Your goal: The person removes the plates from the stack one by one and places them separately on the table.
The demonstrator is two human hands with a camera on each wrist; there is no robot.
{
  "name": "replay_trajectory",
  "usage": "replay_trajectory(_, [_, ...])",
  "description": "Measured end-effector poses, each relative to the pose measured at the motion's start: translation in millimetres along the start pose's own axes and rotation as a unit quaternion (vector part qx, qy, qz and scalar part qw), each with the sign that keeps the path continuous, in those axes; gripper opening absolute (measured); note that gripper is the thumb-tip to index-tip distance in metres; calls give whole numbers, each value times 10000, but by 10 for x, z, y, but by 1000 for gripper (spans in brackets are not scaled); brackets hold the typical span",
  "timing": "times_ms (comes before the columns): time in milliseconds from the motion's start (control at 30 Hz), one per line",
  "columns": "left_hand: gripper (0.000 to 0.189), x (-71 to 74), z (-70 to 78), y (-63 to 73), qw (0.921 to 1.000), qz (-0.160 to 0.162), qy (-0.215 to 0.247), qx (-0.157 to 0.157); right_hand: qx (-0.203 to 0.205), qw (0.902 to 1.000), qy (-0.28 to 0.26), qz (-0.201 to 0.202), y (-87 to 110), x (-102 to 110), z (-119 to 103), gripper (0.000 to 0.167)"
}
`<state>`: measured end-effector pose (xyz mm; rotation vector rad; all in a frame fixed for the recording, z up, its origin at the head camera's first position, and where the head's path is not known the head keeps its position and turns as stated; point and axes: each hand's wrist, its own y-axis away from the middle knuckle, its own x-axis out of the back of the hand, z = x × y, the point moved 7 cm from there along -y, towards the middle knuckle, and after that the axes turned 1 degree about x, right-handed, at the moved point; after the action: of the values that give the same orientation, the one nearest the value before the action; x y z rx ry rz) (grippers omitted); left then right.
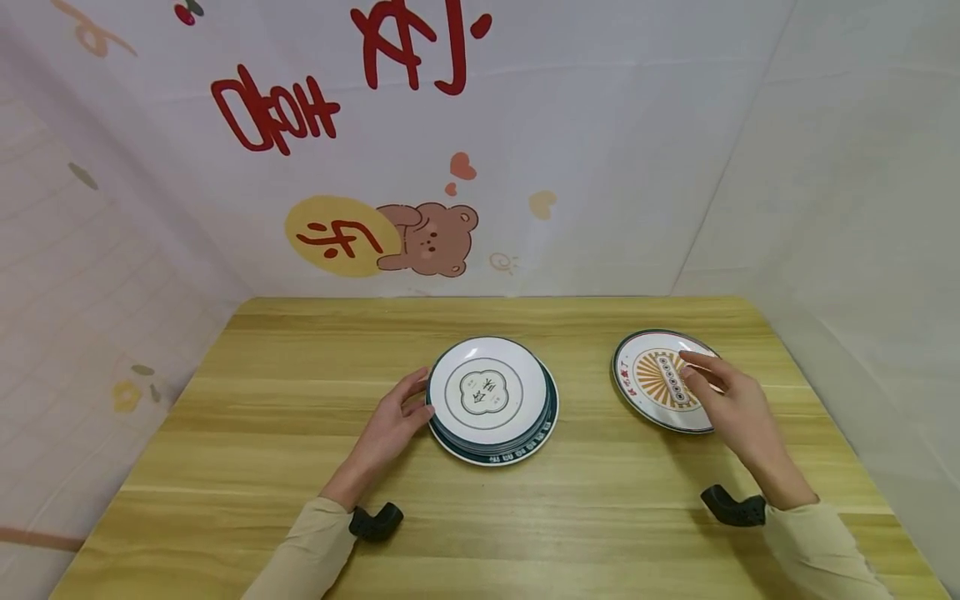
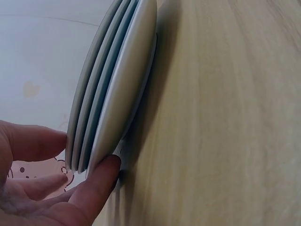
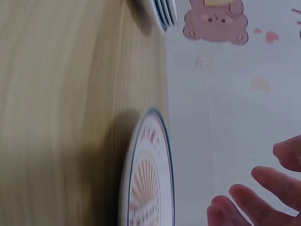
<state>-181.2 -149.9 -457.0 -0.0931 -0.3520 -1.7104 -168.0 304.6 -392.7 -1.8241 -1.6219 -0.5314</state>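
Observation:
A stack of white plates with dark green rims (image 1: 483, 387) sits mid-table, its lowest plate wider than those above. My left hand (image 1: 393, 425) is at the stack's left side, fingers loosely bent. In the left wrist view, the thumb (image 2: 101, 181) overlaps the lower plate's rim and a fingertip comes right up to the upper rims. To the right lies a plate with an orange sunburst print (image 1: 651, 383). Over that plate's right part is my right hand (image 1: 731, 408), its fingers loosely spread. The right wrist view shows these fingers (image 3: 247, 200) apart from the plate's face.
The wooden table (image 1: 585, 517) meets a white printed backdrop (image 1: 600, 150) behind the plates, with side cloths on both sides. A black curved piece (image 1: 375, 522) is worn at the left wrist, another (image 1: 733, 507) at the right wrist.

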Motion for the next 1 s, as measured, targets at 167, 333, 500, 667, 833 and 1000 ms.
replay_trajectory(167, [59, -23, -8, -21, 9999, 27, 126, 61, 322, 9983, -403, -263, 5, -245, -215, 40])
replay_trajectory(333, [58, -33, -5, -31, 9998, 88, 199, 23, 583, 9948, -627, -545, 13, -496, -436, 38])
replay_trajectory(500, [58, -31, -15, -24, 9997, 143, 196, 50, 693, 9922, -725, -741, 3, -751, -567, 38])
replay_trajectory(667, [58, -22, -20, -16, 9998, 179, 100, 59, 610, 9893, -916, -957, 12, -976, -627, 39])
replay_trajectory(833, [58, -29, -14, -7, 9997, 204, 106, 85, 482, 9874, -1014, -1118, 5, -1130, -647, 39])
replay_trajectory(1000, [59, -39, -23, -5, 9997, 207, 101, 101, 265, 9864, -955, -1310, -23, -1251, -621, 40])
